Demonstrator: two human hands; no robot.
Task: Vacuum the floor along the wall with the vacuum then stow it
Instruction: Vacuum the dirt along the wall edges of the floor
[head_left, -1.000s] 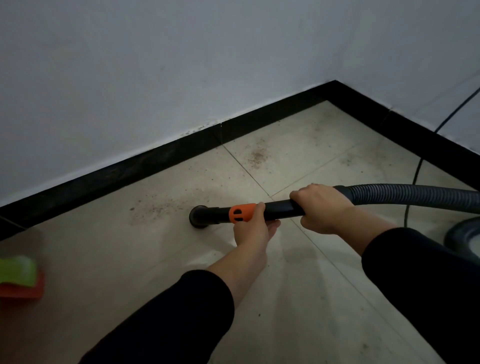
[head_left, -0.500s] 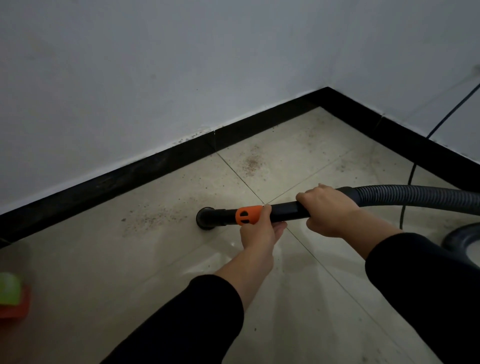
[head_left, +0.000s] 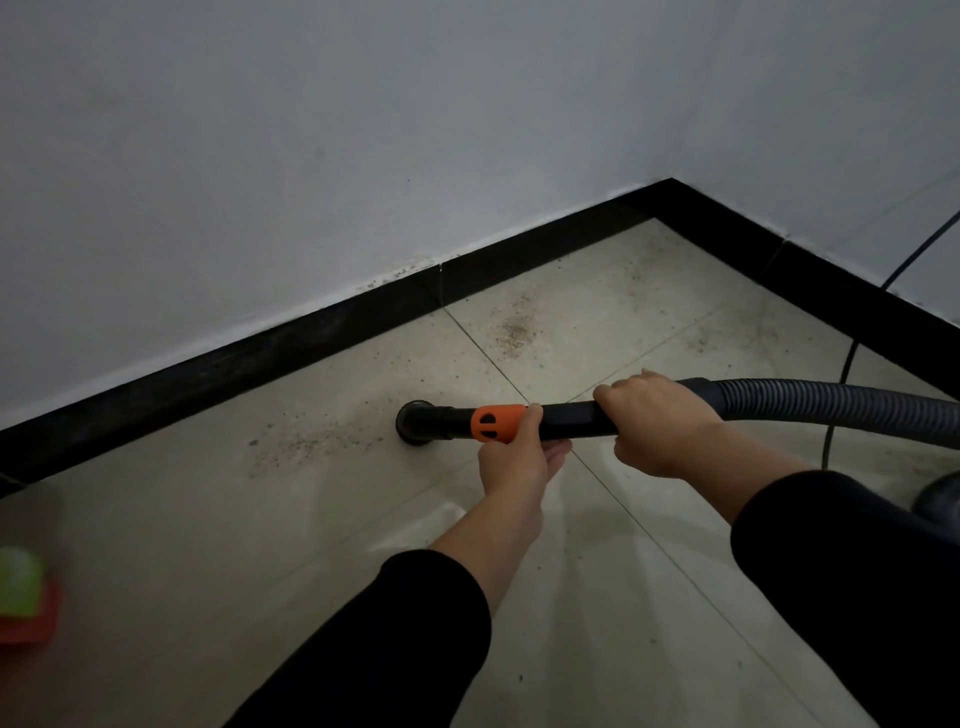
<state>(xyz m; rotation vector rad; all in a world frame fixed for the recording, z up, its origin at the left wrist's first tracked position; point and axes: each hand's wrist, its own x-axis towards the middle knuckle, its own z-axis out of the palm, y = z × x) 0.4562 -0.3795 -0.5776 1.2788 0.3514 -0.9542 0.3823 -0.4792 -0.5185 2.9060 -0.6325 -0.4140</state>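
The vacuum's black wand (head_left: 566, 420) lies almost level above the tiled floor, with an orange collar (head_left: 496, 423) near its round nozzle (head_left: 415, 422). My left hand (head_left: 517, 457) grips the wand from below, just behind the collar. My right hand (head_left: 657, 421) grips it from above where the grey ribbed hose (head_left: 831, 408) joins. The nozzle sits on the tile at the right end of a patch of brown dust (head_left: 311, 444). A second dust patch (head_left: 514, 332) lies nearer the black skirting (head_left: 260, 353).
White walls meet in a corner at the upper right. A black power cord (head_left: 841, 379) runs down the right wall to the floor. Part of the vacuum body (head_left: 940, 493) shows at the right edge. A green and red object (head_left: 21, 597) lies at the left edge.
The nozzle and both hands have stayed on the wand, edging slightly toward the dust patch on the left. The view has shifted a little; the grip is unchanged.
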